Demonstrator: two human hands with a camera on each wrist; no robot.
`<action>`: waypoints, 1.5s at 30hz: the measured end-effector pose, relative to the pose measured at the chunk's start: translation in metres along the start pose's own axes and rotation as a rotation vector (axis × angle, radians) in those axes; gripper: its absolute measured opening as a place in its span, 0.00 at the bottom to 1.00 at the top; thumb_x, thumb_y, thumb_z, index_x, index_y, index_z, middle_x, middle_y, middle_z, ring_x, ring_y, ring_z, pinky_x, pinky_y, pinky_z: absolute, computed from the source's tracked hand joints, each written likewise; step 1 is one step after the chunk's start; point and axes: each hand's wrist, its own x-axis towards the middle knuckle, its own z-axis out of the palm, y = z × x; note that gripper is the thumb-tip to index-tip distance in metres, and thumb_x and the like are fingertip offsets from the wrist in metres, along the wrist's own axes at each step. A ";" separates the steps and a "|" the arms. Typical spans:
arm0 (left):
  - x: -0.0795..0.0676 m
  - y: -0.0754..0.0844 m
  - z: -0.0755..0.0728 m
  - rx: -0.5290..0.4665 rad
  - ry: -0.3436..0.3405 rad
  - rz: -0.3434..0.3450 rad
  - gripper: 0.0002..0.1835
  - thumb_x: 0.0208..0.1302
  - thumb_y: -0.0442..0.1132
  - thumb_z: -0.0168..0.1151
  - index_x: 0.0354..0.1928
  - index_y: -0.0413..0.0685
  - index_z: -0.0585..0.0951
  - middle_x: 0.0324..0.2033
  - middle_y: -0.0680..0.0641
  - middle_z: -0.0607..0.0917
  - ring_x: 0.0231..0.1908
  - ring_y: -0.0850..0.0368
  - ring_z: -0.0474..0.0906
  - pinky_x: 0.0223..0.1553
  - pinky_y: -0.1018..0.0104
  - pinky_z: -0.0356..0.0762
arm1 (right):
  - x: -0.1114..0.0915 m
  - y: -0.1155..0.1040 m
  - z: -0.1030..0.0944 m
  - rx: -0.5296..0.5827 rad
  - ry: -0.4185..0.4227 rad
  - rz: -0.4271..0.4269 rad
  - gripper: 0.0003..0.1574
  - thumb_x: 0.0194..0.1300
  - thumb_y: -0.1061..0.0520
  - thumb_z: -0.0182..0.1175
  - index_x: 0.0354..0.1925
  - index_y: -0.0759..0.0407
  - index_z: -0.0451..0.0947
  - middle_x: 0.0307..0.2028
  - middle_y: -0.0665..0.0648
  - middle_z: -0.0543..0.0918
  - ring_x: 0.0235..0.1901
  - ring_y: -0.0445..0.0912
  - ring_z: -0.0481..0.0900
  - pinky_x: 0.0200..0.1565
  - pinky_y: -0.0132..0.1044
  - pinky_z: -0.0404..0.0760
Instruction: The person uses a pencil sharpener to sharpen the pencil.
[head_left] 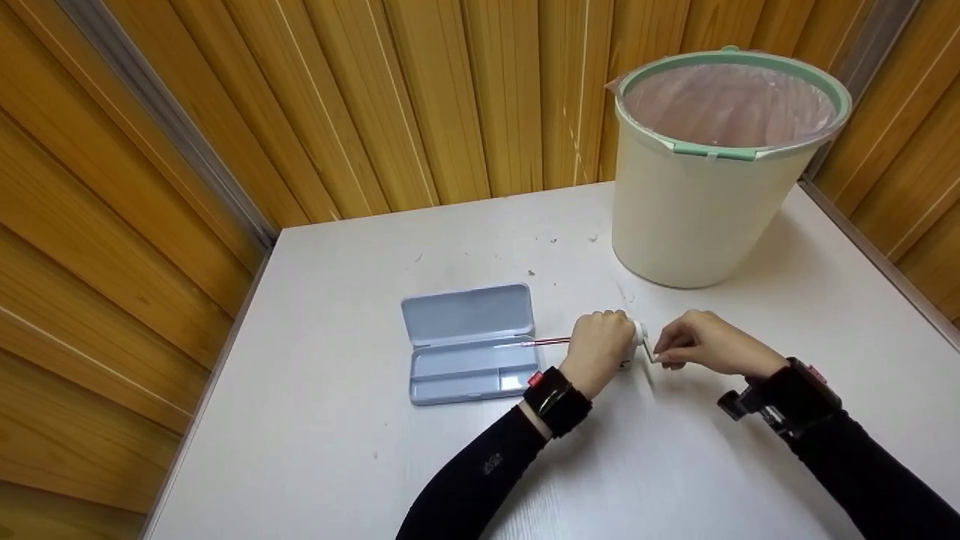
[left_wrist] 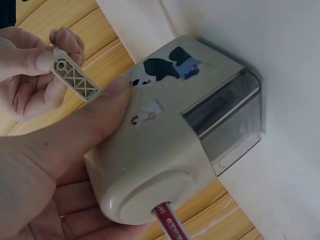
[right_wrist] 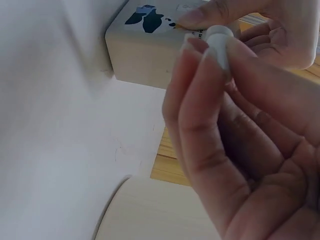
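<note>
A white crank pencil sharpener [left_wrist: 155, 125] with cartoon stickers and a clear shavings drawer [left_wrist: 232, 127] stands on the table. My left hand [head_left: 601, 346] grips its body from above, thumb across the stickered side. A red pencil [left_wrist: 171, 222] sticks out of the sharpener's front hole, pointing left toward the pencil case [head_left: 472, 313] in the head view. Between thumb and fingers, my right hand [head_left: 701, 343] pinches the knob [right_wrist: 219, 37] at the end of the crank handle [left_wrist: 75, 77]. The pencil's tip is hidden inside the sharpener.
The light-blue pencil case lies with its lid up, left of the sharpener. A cream bin [head_left: 690, 195] with a green rim and a plastic liner stands at the back right. Small bits of debris [head_left: 553, 241] dot the table [head_left: 315, 322] near the back.
</note>
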 end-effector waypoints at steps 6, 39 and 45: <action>0.000 0.001 -0.001 0.001 -0.017 -0.002 0.07 0.59 0.39 0.64 0.31 0.62 0.88 0.27 0.59 0.87 0.27 0.65 0.83 0.25 0.71 0.79 | -0.002 -0.003 -0.004 0.024 0.039 -0.009 0.05 0.62 0.66 0.63 0.35 0.69 0.84 0.32 0.63 0.89 0.29 0.36 0.84 0.36 0.29 0.82; -0.001 -0.003 0.001 0.012 -0.004 0.067 0.07 0.62 0.38 0.60 0.33 0.57 0.86 0.27 0.59 0.86 0.26 0.65 0.82 0.24 0.71 0.79 | 0.029 0.017 -0.013 0.156 0.374 -0.011 0.11 0.60 0.65 0.66 0.41 0.72 0.85 0.39 0.70 0.87 0.33 0.32 0.84 0.39 0.26 0.82; -0.002 -0.004 0.003 0.054 0.042 0.075 0.07 0.63 0.38 0.60 0.34 0.57 0.86 0.26 0.59 0.86 0.25 0.66 0.82 0.24 0.71 0.79 | 0.036 0.021 -0.010 0.114 0.438 0.001 0.10 0.60 0.65 0.67 0.39 0.70 0.86 0.39 0.69 0.88 0.32 0.28 0.83 0.37 0.22 0.80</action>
